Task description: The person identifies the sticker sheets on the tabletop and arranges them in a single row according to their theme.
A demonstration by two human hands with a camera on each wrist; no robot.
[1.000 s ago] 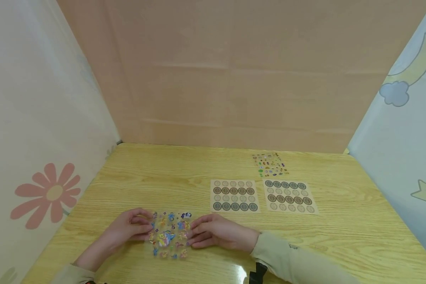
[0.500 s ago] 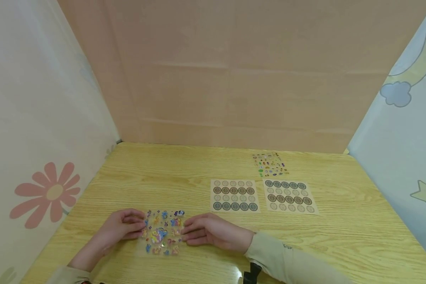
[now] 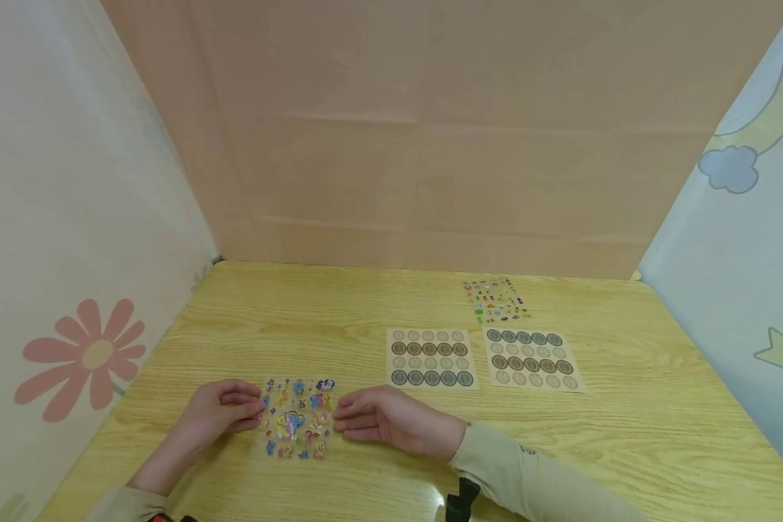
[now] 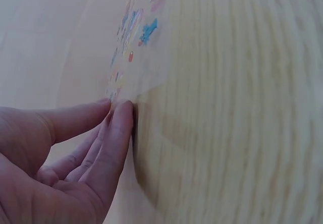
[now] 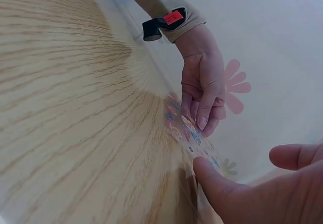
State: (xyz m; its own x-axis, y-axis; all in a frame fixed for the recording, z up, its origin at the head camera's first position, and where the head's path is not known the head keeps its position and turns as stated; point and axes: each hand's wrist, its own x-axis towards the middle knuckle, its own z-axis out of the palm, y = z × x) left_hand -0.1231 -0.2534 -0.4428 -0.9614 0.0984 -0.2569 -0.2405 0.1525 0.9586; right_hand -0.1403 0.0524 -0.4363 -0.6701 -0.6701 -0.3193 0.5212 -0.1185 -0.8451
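Wood-grain desk [image 3: 313, 312] under a tan backdrop [image 3: 417, 145]; towards seven o'clock sits a clear sticker sheet [image 3: 291, 422], its transparent rim hard to make out; at its nine, the left hand [image 3: 214, 415] pinches it; at its three, the right hand [image 3: 398, 422] has thumb and fingers apart, contact unclear; towards two, a smaller-patterned sheet [image 3: 494, 300], motifs illegible.
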